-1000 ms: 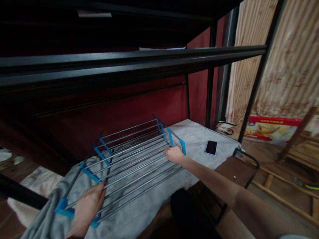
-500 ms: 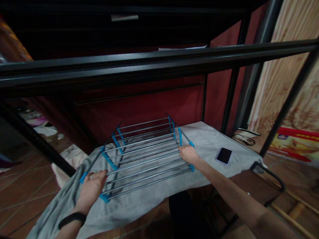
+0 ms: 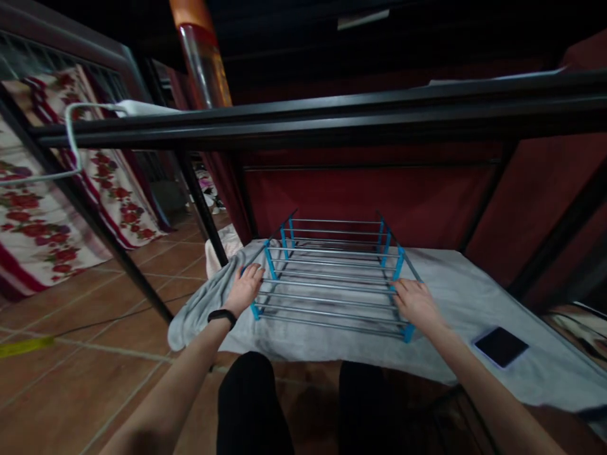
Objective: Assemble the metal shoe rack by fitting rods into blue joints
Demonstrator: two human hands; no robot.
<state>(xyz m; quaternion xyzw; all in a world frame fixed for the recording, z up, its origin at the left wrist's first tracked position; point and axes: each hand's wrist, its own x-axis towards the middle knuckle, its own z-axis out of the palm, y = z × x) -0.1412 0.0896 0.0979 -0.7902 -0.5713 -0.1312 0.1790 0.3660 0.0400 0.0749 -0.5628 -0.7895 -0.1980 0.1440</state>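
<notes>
Head cam, only view here. There's a folding rack of grey metal rods with bright blue plastic joints point(image 3: 332, 278) lying flat on a pale grey cloth point(image 3: 455, 284) spread over the low surface inside a black metal frame point(image 3: 332, 117). The rods run side to side across the view, one behind another, so the rack's long side goes away from the person toward the dark red back panel point(image 3: 360, 196). Its two blue-jointed side rails point straight back.

The rack sits squarely between both hands. The left hand point(image 3: 244, 287) is on the near left corner, fingers laid over the side rail and the blue joint there, loosely curled rather than clamped tight. A black band sits on that wrist. The right hand point(image 3: 417, 303) is on the near right side rail, fingers spread flat along it, more of a resting touch than a closed hold. Can't tell if the thumbs hook underneath.

A dark flat phone point(image 3: 501, 345) lies on the cloth off to the right, well apart from the rack. A floral red-and-white fabric point(image 3: 33, 215) hangs at far left over the tiled floor point(image 3: 95, 316).
</notes>
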